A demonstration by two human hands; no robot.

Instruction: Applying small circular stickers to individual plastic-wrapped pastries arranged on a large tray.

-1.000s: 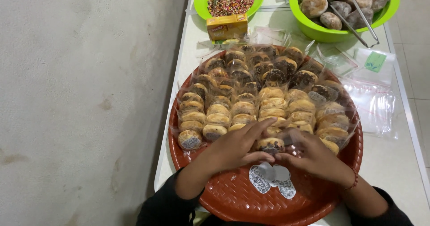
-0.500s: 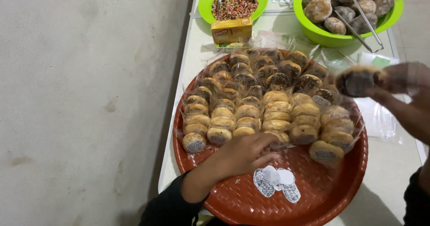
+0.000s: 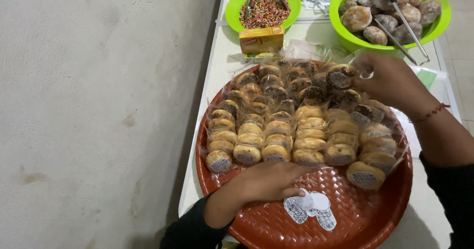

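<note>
A round red woven tray (image 3: 365, 214) holds rows of wrapped round pastries (image 3: 276, 135), light ones in front and darker ones behind. My left hand (image 3: 269, 180) rests flat on the tray just in front of the nearest row, fingers curled beside several small white paper labels (image 3: 310, 208). My right hand (image 3: 390, 83) is at the far right of the tray, gripping one dark wrapped pastry (image 3: 339, 77) above the back rows.
A green bowl of sprinkles with tongs (image 3: 264, 7) and a yellow box (image 3: 261, 40) stand behind the tray. A larger green bowl (image 3: 345, 37) of sugared round pastries with tongs is at the back right. A grey wall runs along the left.
My right hand left the front row, lifted a wrapped pastry out to the right, and now holds it over the back rows. My left hand stayed near the tray's front.
</note>
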